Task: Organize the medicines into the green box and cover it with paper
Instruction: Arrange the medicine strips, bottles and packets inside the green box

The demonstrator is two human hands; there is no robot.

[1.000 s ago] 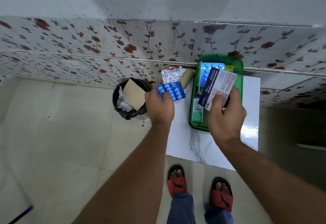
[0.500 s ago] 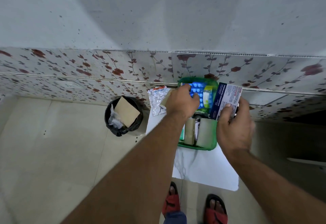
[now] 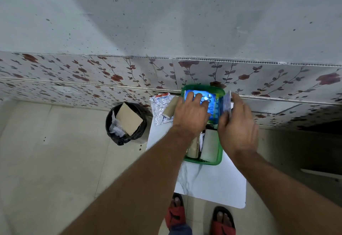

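Note:
The green box [image 3: 203, 161] stands on a white marble-look table top [image 3: 209, 183], against the flowered wall. Blue blister strips [image 3: 210, 98] lie in its far half; pale rolls [image 3: 209, 147] fill its near half. My left hand [image 3: 191, 115] lies flat on the blue strips, fingers spread. Over the box's right rim, my right hand [image 3: 238, 131] holds a white-and-blue medicine packet [image 3: 227, 102] edge-on. Left of the box, a silver foil strip [image 3: 160, 109] and a beige roll [image 3: 169, 109] lie on the table.
A black bin [image 3: 125, 123] with cardboard and plastic inside stands on the tiled floor to the table's left. My feet in red sandals [image 3: 175, 214] show below the table's near edge. The wall runs close behind the box.
My left hand has laid the blue blister strip in the box and now presses flat on it. My right hand has turned the packet edge-on at the box's right rim.

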